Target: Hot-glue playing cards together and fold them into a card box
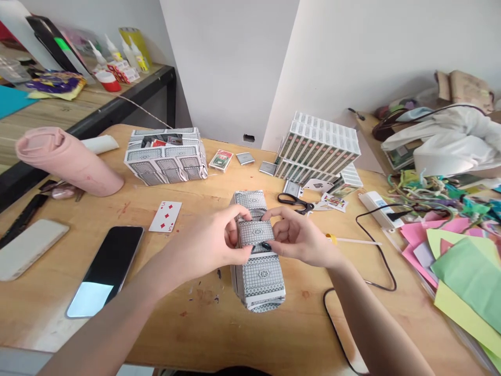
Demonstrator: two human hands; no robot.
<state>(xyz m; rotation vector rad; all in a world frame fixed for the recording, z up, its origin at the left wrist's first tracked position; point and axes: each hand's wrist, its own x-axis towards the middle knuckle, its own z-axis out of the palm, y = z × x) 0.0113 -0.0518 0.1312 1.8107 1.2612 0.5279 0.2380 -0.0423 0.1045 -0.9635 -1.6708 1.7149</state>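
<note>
A long box shape covered in grey-patterned playing cards lies lengthwise in front of me, its near end rounded. Over its middle sits a bent playing card, grey back upward. My left hand pinches the left side of this card between thumb and fingers. On the opposite side my right hand grips it in the same way, dark-nailed thumb at the near edge. Whether the bent card is fixed to the box cannot be seen. Black-handled scissors rest just beyond my right hand.
A card-covered open box stands at the back left, stacked card packs at the back right. A three of diamonds and a phone lie left. A black cable, power strip and coloured paper are right.
</note>
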